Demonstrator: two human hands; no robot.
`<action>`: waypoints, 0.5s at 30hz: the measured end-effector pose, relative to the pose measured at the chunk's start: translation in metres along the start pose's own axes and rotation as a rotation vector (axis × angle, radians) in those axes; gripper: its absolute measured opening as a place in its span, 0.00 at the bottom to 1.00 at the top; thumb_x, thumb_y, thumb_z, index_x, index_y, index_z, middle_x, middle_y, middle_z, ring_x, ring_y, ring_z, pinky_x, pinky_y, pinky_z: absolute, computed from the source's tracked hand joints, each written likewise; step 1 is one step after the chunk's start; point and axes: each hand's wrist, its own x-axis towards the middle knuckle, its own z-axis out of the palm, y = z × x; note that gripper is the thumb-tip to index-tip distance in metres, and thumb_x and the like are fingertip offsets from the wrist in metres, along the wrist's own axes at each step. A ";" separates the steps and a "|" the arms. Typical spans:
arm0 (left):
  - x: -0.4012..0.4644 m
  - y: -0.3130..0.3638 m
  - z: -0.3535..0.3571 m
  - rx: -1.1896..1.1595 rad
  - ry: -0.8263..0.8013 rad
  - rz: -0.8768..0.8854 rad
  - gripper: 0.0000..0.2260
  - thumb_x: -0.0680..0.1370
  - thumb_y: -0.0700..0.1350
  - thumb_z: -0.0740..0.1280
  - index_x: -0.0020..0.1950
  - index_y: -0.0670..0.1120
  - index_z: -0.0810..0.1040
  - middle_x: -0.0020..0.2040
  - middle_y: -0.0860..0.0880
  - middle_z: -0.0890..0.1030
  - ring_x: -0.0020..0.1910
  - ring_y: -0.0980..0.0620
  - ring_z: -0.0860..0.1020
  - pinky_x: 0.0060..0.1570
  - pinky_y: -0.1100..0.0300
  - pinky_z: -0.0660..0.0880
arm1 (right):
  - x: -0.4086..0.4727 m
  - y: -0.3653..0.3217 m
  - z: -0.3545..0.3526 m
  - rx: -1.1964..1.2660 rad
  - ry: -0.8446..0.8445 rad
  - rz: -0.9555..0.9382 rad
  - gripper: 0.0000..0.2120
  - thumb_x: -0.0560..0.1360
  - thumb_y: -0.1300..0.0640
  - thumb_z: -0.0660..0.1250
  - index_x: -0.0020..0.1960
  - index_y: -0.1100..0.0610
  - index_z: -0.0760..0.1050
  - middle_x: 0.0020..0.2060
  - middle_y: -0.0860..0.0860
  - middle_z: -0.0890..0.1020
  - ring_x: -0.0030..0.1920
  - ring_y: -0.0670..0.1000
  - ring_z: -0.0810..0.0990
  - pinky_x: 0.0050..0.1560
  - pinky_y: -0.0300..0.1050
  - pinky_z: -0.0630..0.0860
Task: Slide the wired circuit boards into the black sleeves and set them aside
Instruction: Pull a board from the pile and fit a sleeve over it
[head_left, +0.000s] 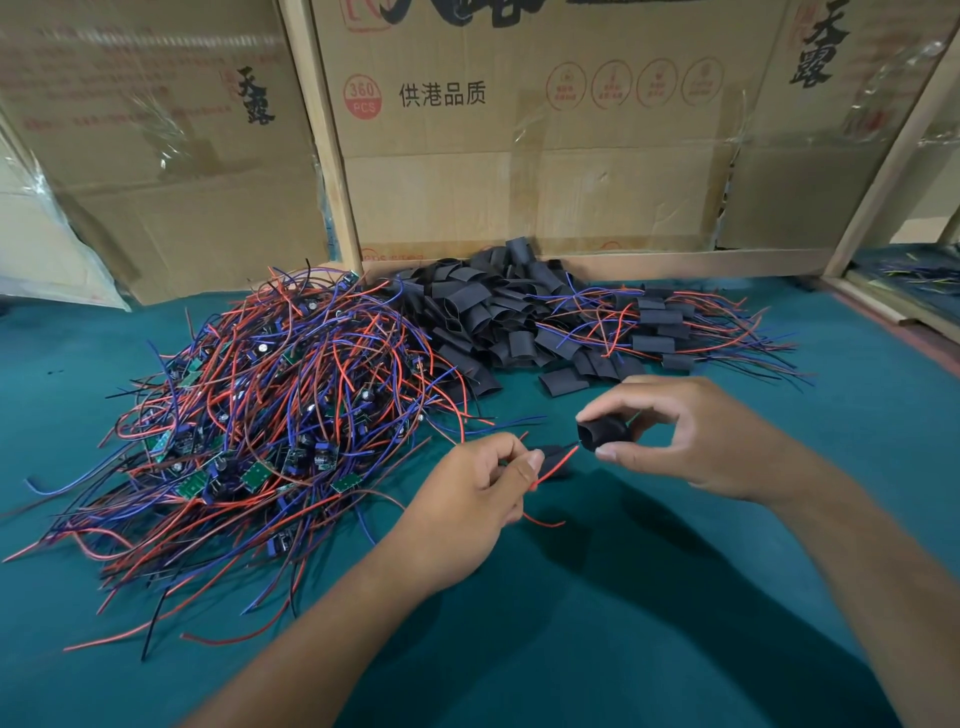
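The right hand (691, 436) pinches a black sleeve (603, 433) above the green worktop (623, 597), its open mouth and long axis pointing left. The left hand (467, 499) pinches red wire (556, 467) of a mostly hidden circuit board, aimed at that mouth.

Both bare forearms reach in from the near edge. The left hand (478, 488) is curled, thumb and forefinger pinched together. Just right of it, the right hand (691, 431) hovers palm-down, its thumb and fingertips pinched.
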 end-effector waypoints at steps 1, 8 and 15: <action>0.000 0.000 0.000 -0.006 -0.004 0.001 0.13 0.84 0.45 0.60 0.40 0.42 0.69 0.27 0.50 0.62 0.22 0.58 0.56 0.24 0.66 0.55 | 0.000 0.000 0.000 0.025 -0.010 0.000 0.12 0.73 0.52 0.75 0.56 0.46 0.81 0.49 0.40 0.82 0.49 0.47 0.81 0.51 0.36 0.76; 0.002 -0.006 -0.002 0.015 0.016 0.023 0.14 0.83 0.47 0.63 0.38 0.48 0.71 0.25 0.57 0.65 0.27 0.55 0.59 0.27 0.61 0.57 | 0.000 0.002 -0.002 0.145 -0.095 0.051 0.15 0.72 0.48 0.72 0.59 0.47 0.82 0.51 0.43 0.83 0.53 0.49 0.82 0.58 0.46 0.78; 0.003 -0.009 -0.002 0.035 0.016 0.046 0.13 0.83 0.48 0.63 0.39 0.47 0.73 0.25 0.57 0.67 0.28 0.54 0.61 0.29 0.59 0.58 | 0.000 0.001 0.002 0.236 -0.153 0.051 0.16 0.73 0.46 0.72 0.59 0.48 0.82 0.51 0.45 0.84 0.53 0.52 0.83 0.60 0.53 0.77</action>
